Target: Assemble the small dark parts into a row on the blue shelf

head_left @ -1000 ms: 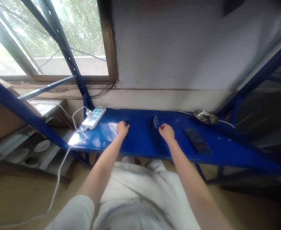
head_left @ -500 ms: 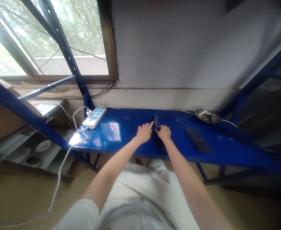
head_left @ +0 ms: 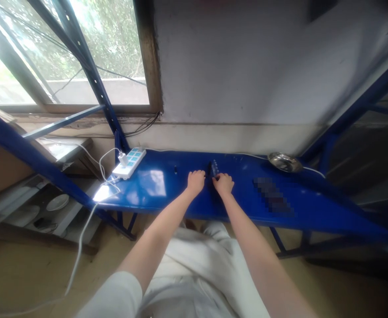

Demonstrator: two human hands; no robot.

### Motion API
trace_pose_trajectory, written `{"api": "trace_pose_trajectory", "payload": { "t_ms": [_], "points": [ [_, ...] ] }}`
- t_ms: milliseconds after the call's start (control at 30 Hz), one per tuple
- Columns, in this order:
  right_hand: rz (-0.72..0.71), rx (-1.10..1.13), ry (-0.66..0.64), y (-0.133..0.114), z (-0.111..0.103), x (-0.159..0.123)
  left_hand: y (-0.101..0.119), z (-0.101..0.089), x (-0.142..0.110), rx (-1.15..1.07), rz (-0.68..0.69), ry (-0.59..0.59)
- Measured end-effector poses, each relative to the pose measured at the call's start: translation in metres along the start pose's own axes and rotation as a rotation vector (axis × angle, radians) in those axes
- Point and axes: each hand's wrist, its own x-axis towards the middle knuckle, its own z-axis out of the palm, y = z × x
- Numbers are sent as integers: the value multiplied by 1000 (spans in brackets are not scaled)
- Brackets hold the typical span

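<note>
A small translucent strip with a row of rounded bumps stands out from the thumb side of my right hand, whose fingers are closed on its near end. Just left of the strip is a small dark piece; whether the two touch, I cannot tell. My left hand is a little further left, its fingers curled together above the blue table. Something tiny and dark shows at its fingertips, too small to name. Another small dark item lies on the table beyond my left hand.
A white power strip with a plugged-in charger sits at the table's left end, its cord hanging to the floor. Toward the back right is a shiny metal dish. A blurred-out dark rectangle lies right of my hands. Blue posts frame both ends.
My left hand has drawn slightly left, away from the strip, and its outstretched index finger has curled in. My right hand stays at the strip's near end.
</note>
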Motion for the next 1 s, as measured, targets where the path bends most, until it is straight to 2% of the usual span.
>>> {"api": "trace_pose_trajectory", "payload": {
  "t_ms": [200, 467, 767, 1000],
  "points": [
    [-44, 17, 30, -3, -1, -5, -10, -12, -6, -134, -36, 126],
    [-319, -2, 58, -28, -12, -23, -15, -39, -14, -260, -23, 240],
    [-392, 39, 63, -44, -24, -24, -15, -72, -17, -137, 61, 238],
    [-396, 50, 63, -48, -25, -24, -17, -79, -18, -70, 96, 217]
  ]
}}
